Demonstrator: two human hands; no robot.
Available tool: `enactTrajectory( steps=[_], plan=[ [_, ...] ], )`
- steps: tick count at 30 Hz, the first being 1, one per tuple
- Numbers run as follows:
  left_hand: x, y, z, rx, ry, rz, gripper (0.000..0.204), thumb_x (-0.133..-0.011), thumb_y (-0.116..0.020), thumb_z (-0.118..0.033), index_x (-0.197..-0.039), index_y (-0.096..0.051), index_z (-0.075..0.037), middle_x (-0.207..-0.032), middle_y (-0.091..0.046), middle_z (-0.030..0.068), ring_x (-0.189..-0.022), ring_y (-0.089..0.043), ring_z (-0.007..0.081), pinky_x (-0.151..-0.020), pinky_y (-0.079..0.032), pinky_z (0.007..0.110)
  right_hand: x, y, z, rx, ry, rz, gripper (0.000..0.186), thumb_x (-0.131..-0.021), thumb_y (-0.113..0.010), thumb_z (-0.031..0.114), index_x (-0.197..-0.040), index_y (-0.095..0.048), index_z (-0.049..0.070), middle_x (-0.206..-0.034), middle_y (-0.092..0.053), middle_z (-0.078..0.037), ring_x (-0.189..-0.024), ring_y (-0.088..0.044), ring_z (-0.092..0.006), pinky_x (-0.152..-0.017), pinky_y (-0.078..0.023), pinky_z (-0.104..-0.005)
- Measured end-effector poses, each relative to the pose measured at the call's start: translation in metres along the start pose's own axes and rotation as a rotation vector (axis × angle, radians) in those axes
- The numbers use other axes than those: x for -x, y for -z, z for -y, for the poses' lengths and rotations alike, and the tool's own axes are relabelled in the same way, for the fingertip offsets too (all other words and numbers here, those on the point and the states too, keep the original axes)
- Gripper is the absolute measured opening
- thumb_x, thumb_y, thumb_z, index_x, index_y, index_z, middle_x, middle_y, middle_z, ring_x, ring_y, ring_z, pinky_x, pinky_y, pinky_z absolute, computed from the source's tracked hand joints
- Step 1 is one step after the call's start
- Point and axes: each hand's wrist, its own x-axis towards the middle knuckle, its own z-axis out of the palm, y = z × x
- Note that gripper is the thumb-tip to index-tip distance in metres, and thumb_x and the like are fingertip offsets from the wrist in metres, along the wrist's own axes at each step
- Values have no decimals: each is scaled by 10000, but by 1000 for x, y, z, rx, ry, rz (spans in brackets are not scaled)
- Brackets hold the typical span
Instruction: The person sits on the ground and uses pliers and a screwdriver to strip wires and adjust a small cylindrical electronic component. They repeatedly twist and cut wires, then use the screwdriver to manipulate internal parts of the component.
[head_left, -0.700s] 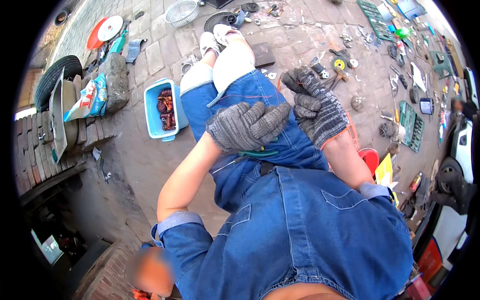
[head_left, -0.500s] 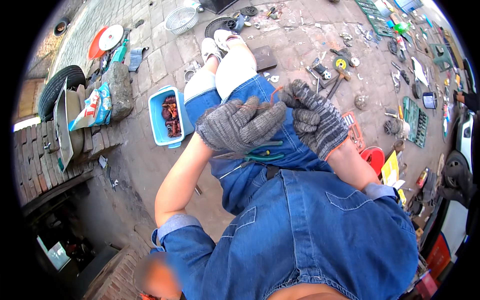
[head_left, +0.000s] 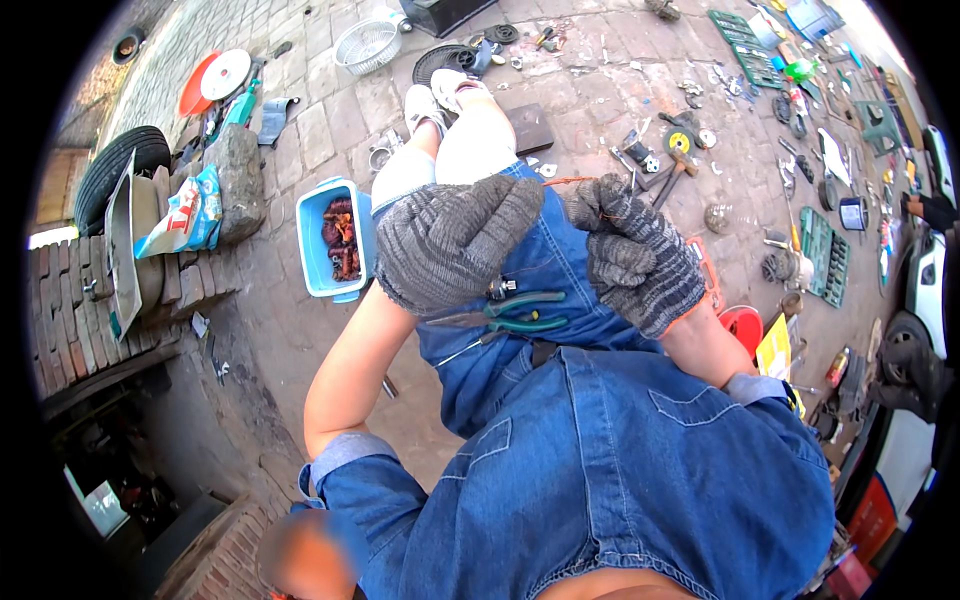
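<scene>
Both hands wear grey knitted gloves above my denim-covered lap (head_left: 570, 250). My left hand (head_left: 450, 240) is closed, its back toward me, on a thin copper wire (head_left: 570, 180) that stretches right to my right hand. My right hand (head_left: 640, 255) pinches the wire's other part between thumb and forefinger, with the remaining fingers curled. Under and between the hands, green-handled pliers (head_left: 525, 323) lie on my lap, with a thin screwdriver (head_left: 460, 350) and a small metal piece (head_left: 501, 288) beside them. A blue tub (head_left: 310, 280) of copper coils stands on the paving left of my legs.
A tyre (head_left: 115, 175), a stone block (head_left: 240, 200) and a printed bag (head_left: 185, 215) lie at left. Right are a hammer (head_left: 683, 160), a red bucket (head_left: 742, 325), green tool cases (head_left: 830, 260) and scattered parts. A blurred person (head_left: 310, 555) appears at lower left.
My left hand has moved left and slightly toward me, away from the right one, and more copper wire shows stretched between them. The pliers are more exposed.
</scene>
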Motion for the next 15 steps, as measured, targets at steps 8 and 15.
enactTrajectory(
  steps=[8,15],
  plan=[
    [-16,-22,-30,491,525,-144,189,-737,-688,-185,-873,-677,-55,-755,-645,97,-646,-612,239,-587,-483,316,-24,-2,-3,725,670,122,244,-895,-555,181,-1029,-605,-17,-972,-646,-108,-638,-580,-114,-567,-470,-210],
    [-29,4,-26,1371,1076,258,251,-788,-684,-223,-923,-671,-11,-702,-635,22,-600,-542,75,-527,-423,225,-13,1,21,1740,1111,314,270,-815,-619,117,-1073,-608,38,-1008,-652,-115,-877,-645,-225,-758,-519,-334]
  ],
)
